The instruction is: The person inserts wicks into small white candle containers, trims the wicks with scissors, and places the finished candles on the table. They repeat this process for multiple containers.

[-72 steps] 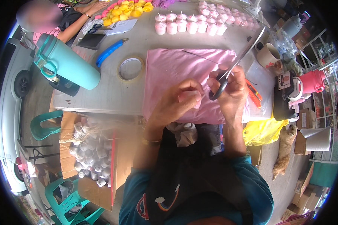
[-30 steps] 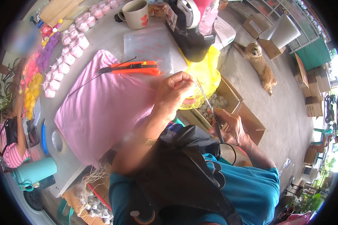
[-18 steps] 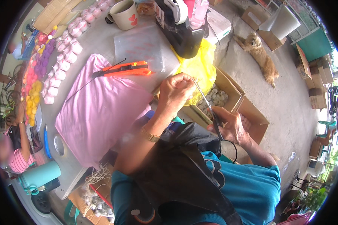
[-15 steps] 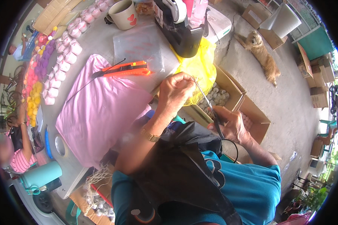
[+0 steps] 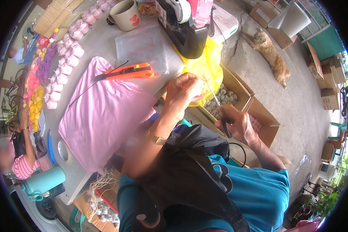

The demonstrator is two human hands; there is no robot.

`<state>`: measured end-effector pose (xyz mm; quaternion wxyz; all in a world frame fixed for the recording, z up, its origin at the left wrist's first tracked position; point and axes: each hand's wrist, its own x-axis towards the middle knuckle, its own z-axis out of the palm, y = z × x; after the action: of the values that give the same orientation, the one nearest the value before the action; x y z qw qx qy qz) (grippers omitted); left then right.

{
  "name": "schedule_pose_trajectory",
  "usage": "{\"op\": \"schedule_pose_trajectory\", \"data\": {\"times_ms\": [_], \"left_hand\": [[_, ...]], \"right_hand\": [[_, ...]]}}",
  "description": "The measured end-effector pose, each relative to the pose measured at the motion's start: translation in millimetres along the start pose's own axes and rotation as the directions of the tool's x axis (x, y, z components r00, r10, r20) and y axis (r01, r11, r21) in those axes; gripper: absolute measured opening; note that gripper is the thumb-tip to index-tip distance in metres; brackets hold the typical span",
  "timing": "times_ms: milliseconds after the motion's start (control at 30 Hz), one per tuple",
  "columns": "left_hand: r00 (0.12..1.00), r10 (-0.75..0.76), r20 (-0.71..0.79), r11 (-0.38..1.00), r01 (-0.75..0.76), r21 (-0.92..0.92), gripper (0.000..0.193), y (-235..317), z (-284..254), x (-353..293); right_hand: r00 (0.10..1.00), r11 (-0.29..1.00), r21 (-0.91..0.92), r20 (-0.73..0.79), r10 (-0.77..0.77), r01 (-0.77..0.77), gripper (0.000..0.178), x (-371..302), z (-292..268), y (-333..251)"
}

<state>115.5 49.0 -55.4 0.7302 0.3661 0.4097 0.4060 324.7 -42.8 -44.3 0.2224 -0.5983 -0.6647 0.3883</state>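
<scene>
My left hand (image 5: 183,92) is closed in a fist at the table's right edge, pinching a small pale item (image 5: 199,83) against a yellow plastic bag (image 5: 203,65). My right hand (image 5: 239,124) is lower and to the right, gripping black-handled scissors (image 5: 219,112). Their thin blades point up toward my left fingertips. Both hands hover over an open cardboard box (image 5: 236,83) of small pale pieces on the floor.
A pink cloth (image 5: 100,116) covers the grey table (image 5: 104,38), with an orange utility knife (image 5: 129,71) on it. A heart mug (image 5: 125,15), black tape dispenser (image 5: 183,27), rows of small pink cups (image 5: 65,58), teal bottle (image 5: 42,181). A cat (image 5: 272,56) lies on the floor. Another person (image 5: 17,154) sits left.
Both hands left the pink cloth and moved right, off the table edge over the cardboard box. The scissors stay in my right hand. In the last second the hands barely shifted.
</scene>
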Motion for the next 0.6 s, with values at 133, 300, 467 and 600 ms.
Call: {"op": "schedule_pose_trajectory", "data": {"times_ms": [133,300,467,600], "left_hand": [[0.984,-0.004,0.18,0.849,0.098,-0.519,0.021,12,-14,-18],[0.941,0.276,0.195,0.959,-0.257,-0.12,0.024,44,-29,-68],[0.764,0.644,-0.031,0.746,-0.619,0.245,0.031,88,-74,-135],[0.494,0.845,-0.205,0.462,-0.48,0.746,0.035,117,-139,-175]], "right_hand": [[0.999,1.0,0.003,0.055,-0.001,0.0,0.058,7,2,-6],[0.993,0.99,-0.093,0.071,-0.099,0.105,0.069,18,3,-37],[0.963,0.964,-0.067,-0.066,-0.263,0.259,0.058,50,23,-80],[0.85,0.856,-0.188,-0.136,-0.509,0.482,0.056,84,39,-110]]}}
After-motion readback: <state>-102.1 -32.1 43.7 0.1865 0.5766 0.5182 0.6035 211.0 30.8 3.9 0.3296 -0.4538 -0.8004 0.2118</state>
